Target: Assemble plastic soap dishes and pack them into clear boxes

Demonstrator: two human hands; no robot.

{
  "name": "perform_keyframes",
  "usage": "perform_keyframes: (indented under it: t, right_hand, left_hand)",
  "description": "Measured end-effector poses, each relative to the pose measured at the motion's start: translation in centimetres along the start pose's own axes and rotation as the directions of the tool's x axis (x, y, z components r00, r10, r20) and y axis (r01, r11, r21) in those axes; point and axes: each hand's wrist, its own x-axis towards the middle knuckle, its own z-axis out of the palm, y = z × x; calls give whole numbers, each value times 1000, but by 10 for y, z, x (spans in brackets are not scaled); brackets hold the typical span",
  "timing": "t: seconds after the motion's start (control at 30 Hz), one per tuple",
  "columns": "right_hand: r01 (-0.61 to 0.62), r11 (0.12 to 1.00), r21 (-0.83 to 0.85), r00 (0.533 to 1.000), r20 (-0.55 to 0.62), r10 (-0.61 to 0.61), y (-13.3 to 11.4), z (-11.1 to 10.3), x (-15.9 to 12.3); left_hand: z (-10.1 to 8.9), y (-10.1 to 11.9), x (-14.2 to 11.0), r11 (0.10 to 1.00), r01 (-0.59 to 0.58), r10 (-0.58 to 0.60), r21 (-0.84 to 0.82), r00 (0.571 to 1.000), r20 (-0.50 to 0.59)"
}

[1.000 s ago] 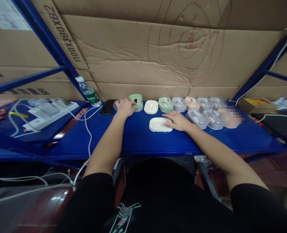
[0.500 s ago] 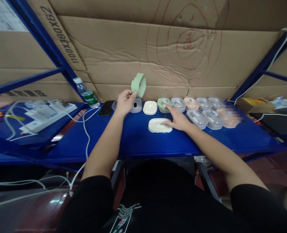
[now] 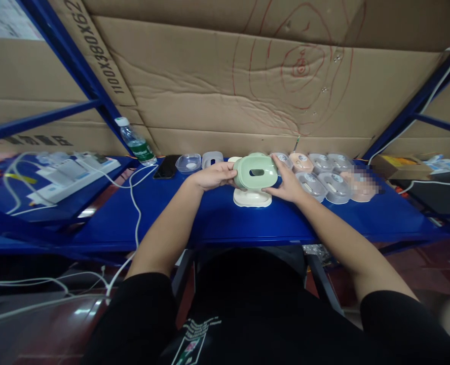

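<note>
A light green oval plastic cover [image 3: 266,165] with a dark slot in its top is held up above the blue shelf. My left hand [image 3: 217,175] pinches its left end between thumb and fingers. My right hand [image 3: 288,182] grips the right end, thumb low and fingers along the far side. Directly below lies a cream oval plastic piece [image 3: 252,199], partly covered by the green one. Behind the cover only an edge of a smaller cream piece [image 3: 233,159] shows. Left of these sit a grey slotted cover [image 3: 210,159] and a clear dish [image 3: 189,163].
Several lidded containers [image 3: 334,186], clear grey and peach, stand in two rows at the right. A phone [image 3: 165,167] and a water bottle [image 3: 139,148] are at the left, with a white cable [image 3: 136,213] crossing the blue shelf [image 3: 210,223]. Cardboard [image 3: 194,71] backs it.
My left hand has brought the green cover right and down, turning its slotted top into view. My right hand has left the cream piece and taken hold of the cover's other end.
</note>
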Motion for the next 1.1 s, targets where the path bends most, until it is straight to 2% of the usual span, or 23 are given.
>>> perform_keyframes:
  t: [0.1, 0.27, 0.43, 0.63, 0.73, 0.97, 1.1]
  right_hand:
    - [-2, 999, 40, 1000, 20, 1, 0, 0, -1]
    - [-89, 996, 17, 993, 82, 87, -2, 3, 1]
    - [-127, 992, -10, 984, 128, 128, -8, 3, 3]
    - [-118, 993, -21, 970, 213, 120, -6, 2, 3]
    - [-110, 993, -35, 963, 243, 115, -4, 3, 3]
    - [-71, 997, 5, 958, 277, 67, 2, -1, 1]
    - [-63, 998, 23, 952, 300, 53, 4, -1, 0]
  left_hand:
    - [-7, 1, -1, 997, 44, -44, 59, 999, -16]
    - [-24, -1, -3, 964, 128, -98, 232, 986, -135]
    - [-27, -9, -2, 869, 166, -164, 465, 985, -46]
    - [-21, -10, 1, 723, 181, -182, 667, 981, -69]
    - [-20, -10, 1, 699, 161, -166, 697, 984, -60]
    - [-20, -16, 2, 752, 72, -107, 655, 994, 13]
    - [-18, -18, 3, 740, 133, -165, 659, 986, -14]
